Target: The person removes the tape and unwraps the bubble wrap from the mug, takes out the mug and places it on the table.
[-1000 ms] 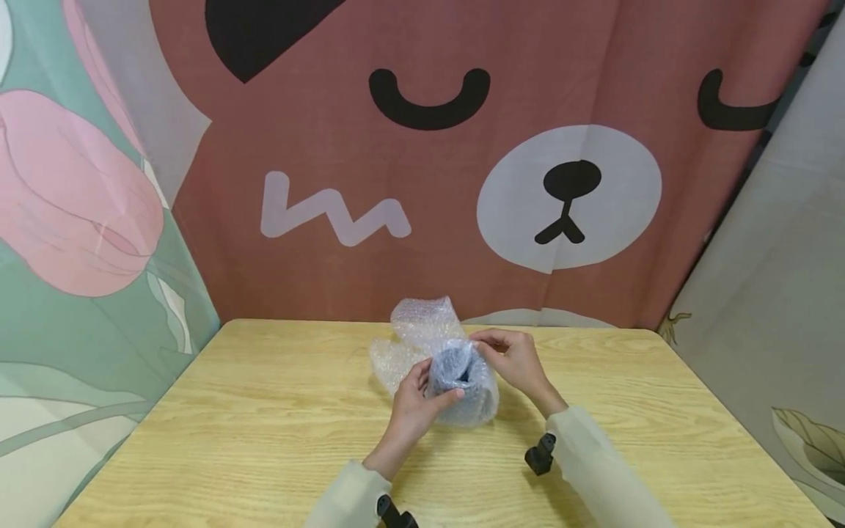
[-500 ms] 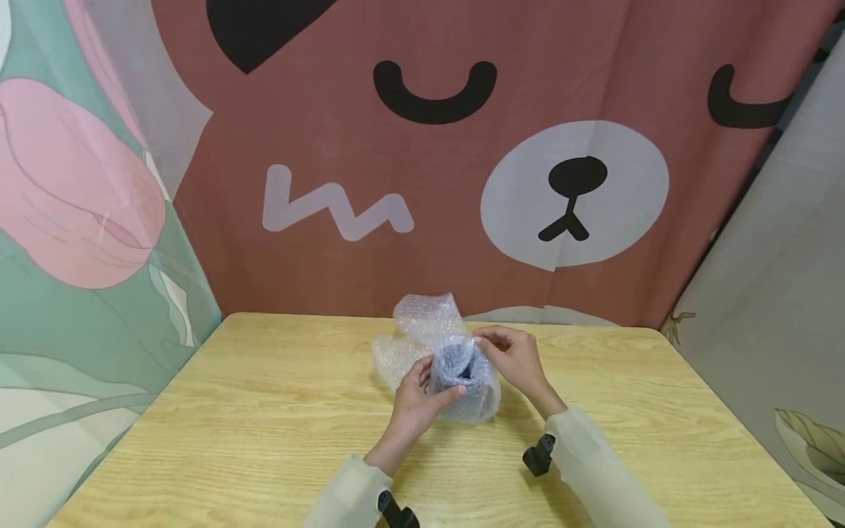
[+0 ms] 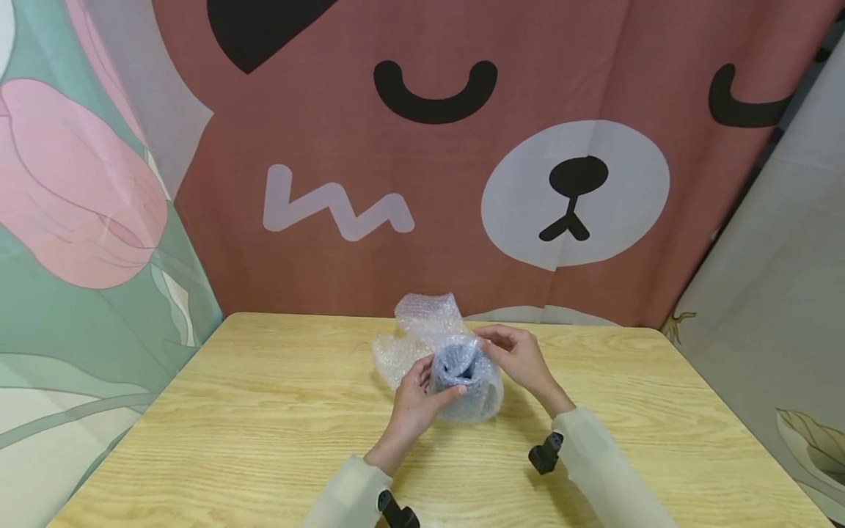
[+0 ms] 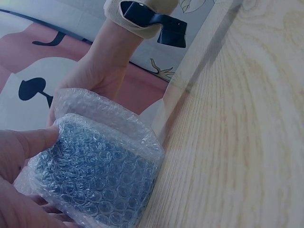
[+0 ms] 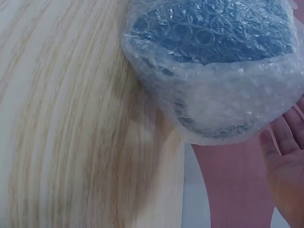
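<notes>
A bear-print curtain (image 3: 429, 158) hangs beyond the far edge of the wood-grain desk (image 3: 231, 411). Over the middle of the desk's far half is a blue object in bubble wrap (image 3: 474, 405), with loose bubble wrap (image 3: 429, 315) trailing to its far left. The left hand (image 3: 413, 402) grips the bundle's left side, thumb across the near side and fingers curled round behind. The right hand (image 3: 520, 358) pinches the wrap's far right edge between thumb and bent fingers. Each wrist carries a small black camera (image 3: 546, 452).
</notes>
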The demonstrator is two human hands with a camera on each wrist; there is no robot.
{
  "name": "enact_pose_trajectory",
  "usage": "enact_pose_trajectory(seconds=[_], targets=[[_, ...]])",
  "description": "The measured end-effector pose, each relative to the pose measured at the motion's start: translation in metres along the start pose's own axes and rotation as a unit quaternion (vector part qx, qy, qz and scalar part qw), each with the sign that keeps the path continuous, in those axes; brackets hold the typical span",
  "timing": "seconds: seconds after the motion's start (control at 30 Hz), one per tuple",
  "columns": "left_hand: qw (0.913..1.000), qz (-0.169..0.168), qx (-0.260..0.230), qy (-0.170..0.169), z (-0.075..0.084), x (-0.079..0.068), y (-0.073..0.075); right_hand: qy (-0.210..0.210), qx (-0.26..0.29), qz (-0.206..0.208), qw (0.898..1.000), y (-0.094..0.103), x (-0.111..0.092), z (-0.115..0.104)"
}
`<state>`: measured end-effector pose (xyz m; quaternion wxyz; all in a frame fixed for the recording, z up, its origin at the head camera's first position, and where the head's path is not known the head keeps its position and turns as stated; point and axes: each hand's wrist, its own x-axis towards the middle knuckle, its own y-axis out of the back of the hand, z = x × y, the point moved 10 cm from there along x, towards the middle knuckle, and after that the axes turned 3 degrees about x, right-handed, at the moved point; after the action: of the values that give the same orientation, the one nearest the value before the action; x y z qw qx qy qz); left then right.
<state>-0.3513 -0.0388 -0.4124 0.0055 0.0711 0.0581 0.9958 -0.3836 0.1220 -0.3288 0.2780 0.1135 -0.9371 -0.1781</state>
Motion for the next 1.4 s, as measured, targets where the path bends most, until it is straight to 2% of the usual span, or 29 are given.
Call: enact_pose_trajectory(seconds=[0.23, 0.67, 0.9, 0.97, 1.1, 1.3, 1.4], targets=[[1.0000, -0.003, -0.002, 0.000, 0.000, 0.000, 0.000, 0.043, 0.028, -0.043, 0.998, -0.011, 0.002, -0.008], [0.9999, -0.006, -0.010, 0.001, 0.002, -0.003, -0.003, 0.057, 0.006, -0.043, 0.997, -0.015, 0.001, -0.010], [0.9999, -0.006, -0.013, 0.002, 0.038, -0.020, 0.001, 0.038, 0.007, -0.044, 0.998, -0.016, 0.003, -0.008], [0.9999, -0.006, -0.016, 0.000, 0.039, -0.021, 0.002, 0.029, 0.010, -0.043, 0.999, -0.017, 0.003, -0.006], [0.9997, -0.010, -0.023, -0.002, 0.035, -0.017, 0.002, 0.010, 0.022, -0.036, 0.999, -0.016, 0.005, -0.002], [0.9997, -0.008, -0.023, -0.001, 0.008, -0.004, -0.001, -0.012, 0.032, -0.025, 0.999, -0.015, 0.006, 0.001], [0.9998, -0.006, -0.019, 0.000, 0.001, -0.001, -0.002, -0.015, 0.033, -0.017, 0.999, -0.014, 0.006, 0.002]])
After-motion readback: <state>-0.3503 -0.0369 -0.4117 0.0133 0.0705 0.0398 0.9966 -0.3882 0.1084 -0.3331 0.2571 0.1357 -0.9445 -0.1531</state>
